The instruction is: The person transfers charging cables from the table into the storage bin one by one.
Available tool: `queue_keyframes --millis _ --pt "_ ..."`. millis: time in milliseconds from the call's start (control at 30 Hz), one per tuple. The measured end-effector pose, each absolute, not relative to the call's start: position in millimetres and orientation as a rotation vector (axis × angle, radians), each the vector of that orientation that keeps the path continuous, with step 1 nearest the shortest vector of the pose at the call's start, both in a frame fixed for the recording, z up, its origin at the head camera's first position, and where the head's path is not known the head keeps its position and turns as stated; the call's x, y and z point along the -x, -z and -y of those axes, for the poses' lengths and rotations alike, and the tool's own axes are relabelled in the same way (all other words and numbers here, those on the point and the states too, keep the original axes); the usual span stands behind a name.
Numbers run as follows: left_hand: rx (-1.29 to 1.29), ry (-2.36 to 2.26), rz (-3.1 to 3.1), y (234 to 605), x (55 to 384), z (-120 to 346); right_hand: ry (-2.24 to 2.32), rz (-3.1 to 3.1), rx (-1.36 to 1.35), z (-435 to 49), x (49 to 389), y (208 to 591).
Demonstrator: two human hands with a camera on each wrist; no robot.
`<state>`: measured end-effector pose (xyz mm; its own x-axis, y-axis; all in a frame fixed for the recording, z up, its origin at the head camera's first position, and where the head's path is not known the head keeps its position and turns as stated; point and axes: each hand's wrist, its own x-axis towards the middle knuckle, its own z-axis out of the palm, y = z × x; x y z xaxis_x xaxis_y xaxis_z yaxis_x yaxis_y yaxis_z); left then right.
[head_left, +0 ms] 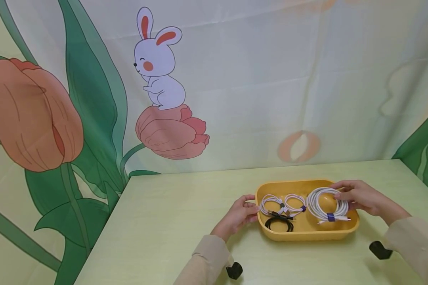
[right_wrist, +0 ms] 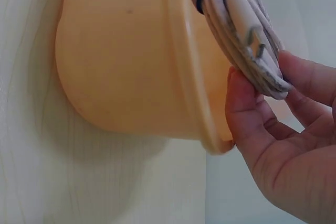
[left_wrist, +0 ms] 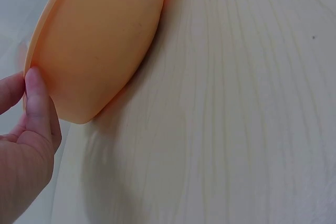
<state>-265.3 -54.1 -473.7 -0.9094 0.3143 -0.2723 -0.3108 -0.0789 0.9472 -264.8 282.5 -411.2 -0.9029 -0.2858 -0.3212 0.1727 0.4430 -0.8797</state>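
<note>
A yellow plastic tray point(head_left: 308, 236) stands on the table, its long side towards me. My left hand point(head_left: 237, 215) pinches the tray's left rim between thumb and fingers, as the left wrist view shows on the tray wall point(left_wrist: 100, 45). Above the tray's right part, my right hand point(head_left: 365, 198) holds a large coiled white cable point(right_wrist: 223, 30) by its edge, between thumb and fingers. A blue strap point(head_left: 330, 217) binds that coil. Inside the tray's left half lie two smaller white cable coils, one with a dark tie point(head_left: 282, 205), and a black coiled cable point(head_left: 279, 216).
The pale wood-grain table point(head_left: 171, 221) reaches back to a hanging cloth point(head_left: 242, 99) printed with tulips and a rabbit. Black pieces point(head_left: 234, 270) sit under both wrists, close to the sleeves.
</note>
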Motion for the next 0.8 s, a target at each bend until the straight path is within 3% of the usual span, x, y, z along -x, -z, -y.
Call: queue_keyframes --millis 800 --pt "-0.008 -2.021 -1.834 474.2 265.7 54.1 1.474 -2.224 0.156 -272.7 264.8 416.9"
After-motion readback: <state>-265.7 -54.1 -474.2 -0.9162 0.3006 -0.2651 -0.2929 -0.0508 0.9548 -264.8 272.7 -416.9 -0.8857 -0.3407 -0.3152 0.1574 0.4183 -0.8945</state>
